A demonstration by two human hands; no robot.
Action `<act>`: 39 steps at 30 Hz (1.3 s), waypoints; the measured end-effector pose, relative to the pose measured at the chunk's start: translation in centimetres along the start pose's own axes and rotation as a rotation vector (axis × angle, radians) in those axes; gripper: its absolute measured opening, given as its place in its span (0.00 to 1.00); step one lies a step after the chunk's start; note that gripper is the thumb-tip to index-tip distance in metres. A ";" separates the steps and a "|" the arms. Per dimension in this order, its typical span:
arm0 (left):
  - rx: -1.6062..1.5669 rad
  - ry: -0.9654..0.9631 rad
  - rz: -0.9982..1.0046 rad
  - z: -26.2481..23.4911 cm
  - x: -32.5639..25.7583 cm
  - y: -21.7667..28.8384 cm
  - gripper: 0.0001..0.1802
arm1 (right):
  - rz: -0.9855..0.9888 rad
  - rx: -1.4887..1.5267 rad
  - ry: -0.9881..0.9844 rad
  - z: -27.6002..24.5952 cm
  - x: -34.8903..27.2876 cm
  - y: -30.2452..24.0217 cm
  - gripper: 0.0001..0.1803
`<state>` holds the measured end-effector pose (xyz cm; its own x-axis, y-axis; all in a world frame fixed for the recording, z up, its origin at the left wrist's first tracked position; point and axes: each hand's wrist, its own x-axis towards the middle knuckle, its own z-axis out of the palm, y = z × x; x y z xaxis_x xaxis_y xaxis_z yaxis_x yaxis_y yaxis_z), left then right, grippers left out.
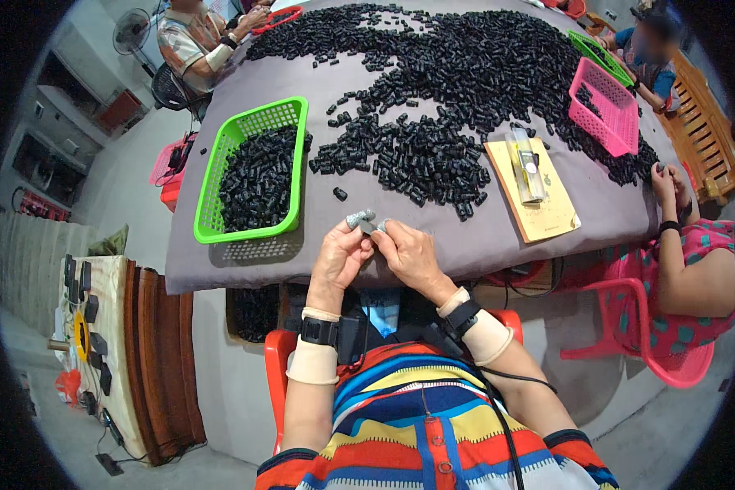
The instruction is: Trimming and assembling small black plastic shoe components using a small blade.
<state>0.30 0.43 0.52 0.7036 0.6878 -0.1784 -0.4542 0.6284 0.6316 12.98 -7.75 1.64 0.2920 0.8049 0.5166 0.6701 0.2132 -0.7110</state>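
My left hand (340,255) and my right hand (407,251) meet just over the table's near edge, fingers closed in a pinch. Grey wrapping covers some of the fingertips. Between them is a small dark piece, too small to make out. One loose black cylindrical part (340,193) lies beyond my left hand. Farther off, a heap of similar black parts (420,159) spreads over the grey tablecloth (335,224). To the left of my hands stands a green basket (300,175), partly filled with such parts.
A yellow booklet (554,214) with a clear case (526,175) on it lies at right. Beyond are a pink basket (604,114) and a green basket (608,57). Other people sit at the far left, far right and right, one on a pink chair (678,367).
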 end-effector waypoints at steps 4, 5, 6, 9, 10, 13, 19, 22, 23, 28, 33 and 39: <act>0.146 0.116 0.033 1.4 -1.0 0.4 0.10 | 0.132 0.110 0.031 -0.4 -0.2 -0.2 0.14; 0.147 0.116 0.040 1.9 -1.2 1.2 0.10 | 0.125 0.113 0.030 -0.3 -0.2 0.0 0.14; 0.279 0.173 0.130 2.5 -1.5 2.2 0.10 | 0.136 0.131 0.035 -0.3 -0.3 0.3 0.15; 0.550 0.289 0.399 2.9 -2.0 7.2 0.12 | 0.145 0.154 0.032 -0.3 -0.4 0.3 0.15; 0.612 0.336 0.485 3.0 -2.0 9.1 0.13 | 0.141 0.158 0.029 -0.4 -0.4 0.2 0.15; 0.892 0.529 0.725 3.3 -1.5 12.7 0.15 | 0.140 0.132 0.020 -0.4 -0.1 0.2 0.15; 1.050 0.436 0.489 5.3 0.5 7.9 0.07 | 0.154 0.120 0.028 -0.8 0.0 0.1 0.15; 1.335 0.462 0.472 2.4 3.1 5.1 0.08 | 0.172 0.158 0.018 -0.8 0.0 -0.4 0.16; 1.481 0.492 0.539 1.5 3.8 4.6 0.09 | 0.169 0.156 0.016 -0.7 -0.1 -0.3 0.16; 1.765 0.540 0.629 1.5 5.9 3.7 0.15 | 0.162 0.199 0.050 -0.4 -0.3 0.3 0.15; 1.857 0.536 0.669 0.3 5.9 4.1 0.15 | 0.166 0.217 0.031 -0.4 -0.2 0.1 0.14; 0.320 0.206 0.106 1.4 2.8 2.3 0.08 | 0.212 0.197 0.049 -0.8 0.0 0.3 0.14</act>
<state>1.98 3.34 2.53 0.5227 0.8219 -0.2266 -0.3022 0.4271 0.8522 13.73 -8.13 1.77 0.4470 0.8165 0.3655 0.4465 0.1504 -0.8821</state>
